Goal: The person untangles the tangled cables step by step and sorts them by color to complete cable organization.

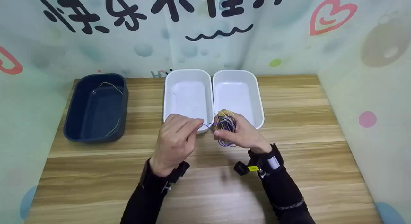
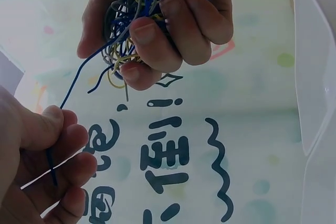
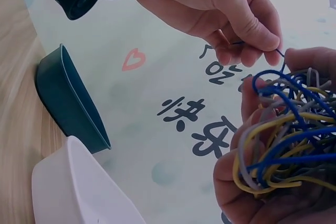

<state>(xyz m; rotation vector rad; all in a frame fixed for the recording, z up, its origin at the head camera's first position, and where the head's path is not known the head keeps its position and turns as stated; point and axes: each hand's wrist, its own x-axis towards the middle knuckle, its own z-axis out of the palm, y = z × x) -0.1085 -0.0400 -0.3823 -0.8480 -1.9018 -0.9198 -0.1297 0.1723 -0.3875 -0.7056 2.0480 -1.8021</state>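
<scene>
My right hand [image 1: 242, 131] grips a tangled bundle of thin wires [image 1: 226, 127] in blue, yellow and grey. In the right wrist view the bundle [image 3: 294, 135] bulges out over the curled fingers. Between thumb and fingertips, my left hand [image 1: 176, 137] pinches one blue wire [image 2: 79, 74], which runs back into the bundle. The end of that wire pokes out below the left fingers in the left wrist view. Both hands are close together, above the front edges of two white bins. A second short blue end sticks out of the bundle beside the pinched one.
A dark blue bin [image 1: 96, 134] at the left holds two yellowish wires [image 1: 111, 86]. Side by side at the back middle stand the left white bin [image 1: 188, 86], with small specks inside, and the right white bin [image 1: 236, 92]. A printed cloth [image 1: 218, 54] hangs behind the wooden table [image 1: 295, 121].
</scene>
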